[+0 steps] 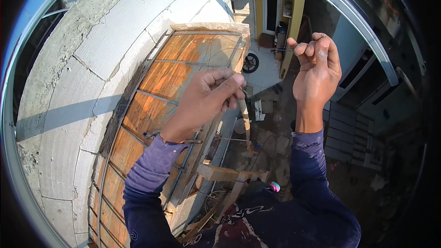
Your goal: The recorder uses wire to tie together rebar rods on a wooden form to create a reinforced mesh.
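Observation:
Both my hands are raised in front of me, apart from each other. My left hand (206,96) is closed, thumb pressed against curled fingers, over the edge of a wooden formwork (158,80); what it pinches, if anything, is hidden. Farther right, my right hand (318,71) is also closed, thumb against the index finger. Thin wire (275,49) sticks out leftward from its fingers. Beneath my left hand, steel reinforcing bars (158,96) lie across the orange-brown boards. A dark bundle of thin wires (120,121) lies along the formwork's wall side.
A pale block wall (110,48) curves along the left. Wooden props (220,173) stand below my left arm. A metal channel (353,7) arcs across the upper right. Far below are a wheel (251,63), a white door (243,2) and cluttered ground (271,133).

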